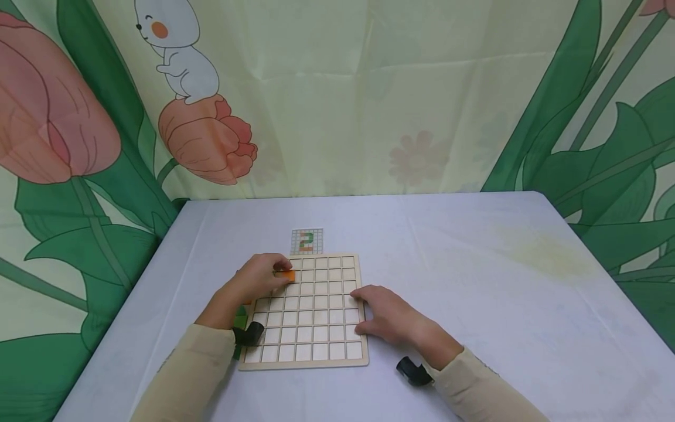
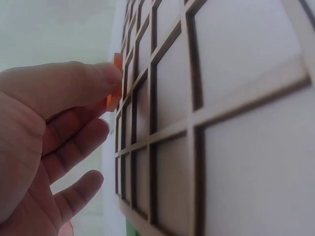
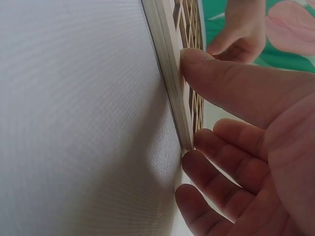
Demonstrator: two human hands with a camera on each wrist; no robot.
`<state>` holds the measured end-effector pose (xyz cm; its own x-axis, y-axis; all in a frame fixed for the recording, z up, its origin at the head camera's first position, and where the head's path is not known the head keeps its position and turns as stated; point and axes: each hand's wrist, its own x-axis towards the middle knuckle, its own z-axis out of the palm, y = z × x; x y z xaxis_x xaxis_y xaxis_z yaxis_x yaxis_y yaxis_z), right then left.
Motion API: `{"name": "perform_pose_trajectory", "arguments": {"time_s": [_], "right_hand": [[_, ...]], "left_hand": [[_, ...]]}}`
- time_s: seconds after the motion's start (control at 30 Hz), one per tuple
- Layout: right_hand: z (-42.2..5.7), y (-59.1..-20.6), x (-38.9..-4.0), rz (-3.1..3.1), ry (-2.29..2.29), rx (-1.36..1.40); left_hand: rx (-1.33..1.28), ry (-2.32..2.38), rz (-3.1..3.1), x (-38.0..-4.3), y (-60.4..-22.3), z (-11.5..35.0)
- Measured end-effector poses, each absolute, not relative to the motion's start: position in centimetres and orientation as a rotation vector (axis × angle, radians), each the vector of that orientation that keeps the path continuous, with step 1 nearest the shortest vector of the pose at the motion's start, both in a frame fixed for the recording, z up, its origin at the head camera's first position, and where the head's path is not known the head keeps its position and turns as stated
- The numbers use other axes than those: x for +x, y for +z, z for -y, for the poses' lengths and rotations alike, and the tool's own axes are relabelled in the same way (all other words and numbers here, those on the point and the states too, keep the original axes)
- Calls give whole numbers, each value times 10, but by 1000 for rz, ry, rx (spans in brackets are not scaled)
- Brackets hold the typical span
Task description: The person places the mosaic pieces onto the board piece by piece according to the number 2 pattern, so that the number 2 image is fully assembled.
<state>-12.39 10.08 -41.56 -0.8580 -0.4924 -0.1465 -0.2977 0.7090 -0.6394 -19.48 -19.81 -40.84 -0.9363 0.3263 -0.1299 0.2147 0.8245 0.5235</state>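
My left hand [image 1: 261, 274] pinches a small orange tile [image 1: 287, 275] between thumb and fingers, at the upper left of a wooden grid board [image 1: 304, 366]. In the left wrist view, the orange tile [image 2: 117, 61] is at the board's surface, partly covered by the thumb; whether it sits in a cell cannot be told. The right hand [image 1: 390, 313] rests on the board's right edge, its thumb and fingers spread apart. Up close in the right wrist view, the thumb [image 3: 221, 81] touches the board's rim [image 3: 172, 73] and the fingertips lie along the edge.
Behind the board lies a small grid card [image 1: 307, 241] with a green and orange figure like a 2. Green pieces [image 1: 240, 319] lie at the board's left side, partly hidden by the left wrist. A white cloth covers the table [image 1: 474, 281]; a printed curtain [image 1: 337, 105] hangs behind.
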Motion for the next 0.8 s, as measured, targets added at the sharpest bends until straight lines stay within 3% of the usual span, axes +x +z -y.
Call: {"name": "perform_pose_trajectory", "arguments": {"time_s": [0.8], "right_hand": [[-101,-415,-123,-2610,-907,-616]], "left_hand": [[368,788,-2775,-197,-411,185]]}}
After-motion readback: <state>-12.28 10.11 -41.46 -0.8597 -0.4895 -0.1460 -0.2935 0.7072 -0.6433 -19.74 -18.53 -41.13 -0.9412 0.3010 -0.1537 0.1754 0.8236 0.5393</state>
